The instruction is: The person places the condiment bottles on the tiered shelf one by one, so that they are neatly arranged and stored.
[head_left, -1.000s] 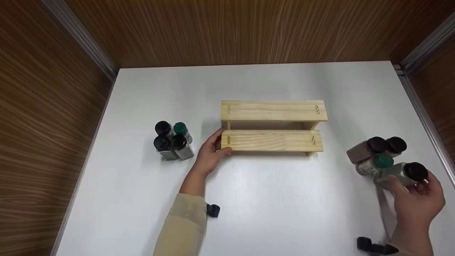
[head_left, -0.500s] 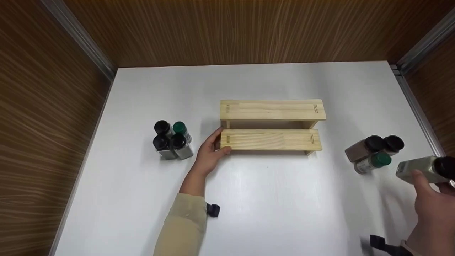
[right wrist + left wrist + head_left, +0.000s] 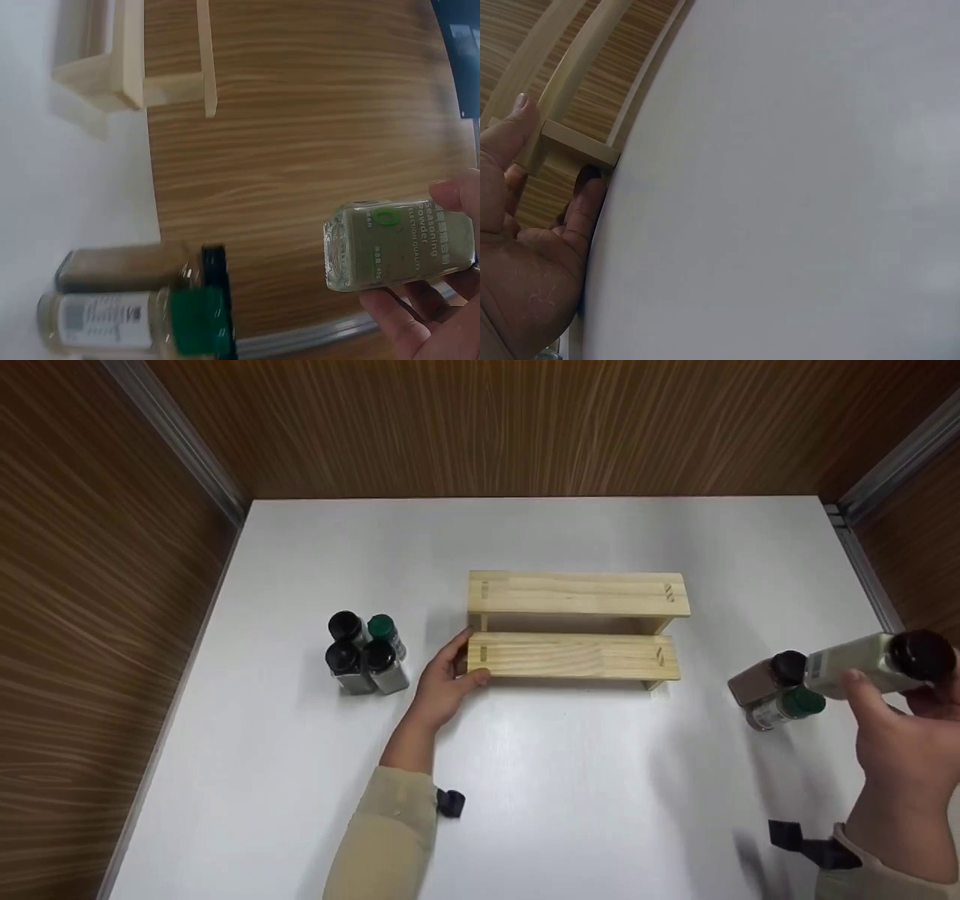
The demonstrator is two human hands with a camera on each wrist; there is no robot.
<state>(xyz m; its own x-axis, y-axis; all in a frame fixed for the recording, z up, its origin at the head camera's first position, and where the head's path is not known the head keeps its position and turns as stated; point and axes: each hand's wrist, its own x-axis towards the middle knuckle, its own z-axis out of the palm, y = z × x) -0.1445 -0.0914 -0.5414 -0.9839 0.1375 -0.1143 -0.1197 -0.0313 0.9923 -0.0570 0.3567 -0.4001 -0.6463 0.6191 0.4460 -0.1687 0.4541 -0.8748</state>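
My left hand (image 3: 439, 694) grips the left end of a pale two-tier wooden rack (image 3: 574, 655), thumb at the front edge of the lower shelf and fingers behind. In the left wrist view the thumb (image 3: 510, 131) lies against the wood. My right hand (image 3: 911, 742) holds a square glass seasoning powder jar (image 3: 401, 244) with pale green contents and a black lid (image 3: 921, 655). The jar is raised and tilted, overlapping the right-hand jars in the head view. Below it are a brown-filled jar (image 3: 754, 684) and a green-capped jar (image 3: 780, 708); another black-lidded jar there is mostly hidden.
Left of the rack stands a tight cluster of jars: several black-lidded ones (image 3: 352, 679) and one with a green cap (image 3: 382, 628). Wood-grain panels (image 3: 525, 427) wall in the white tabletop (image 3: 562, 810) at the back and sides.
My right hand has lifted the seasoning powder jar out of the right-hand group, first rightward, then up and back toward the left. The left hand keeps its hold on the rack.
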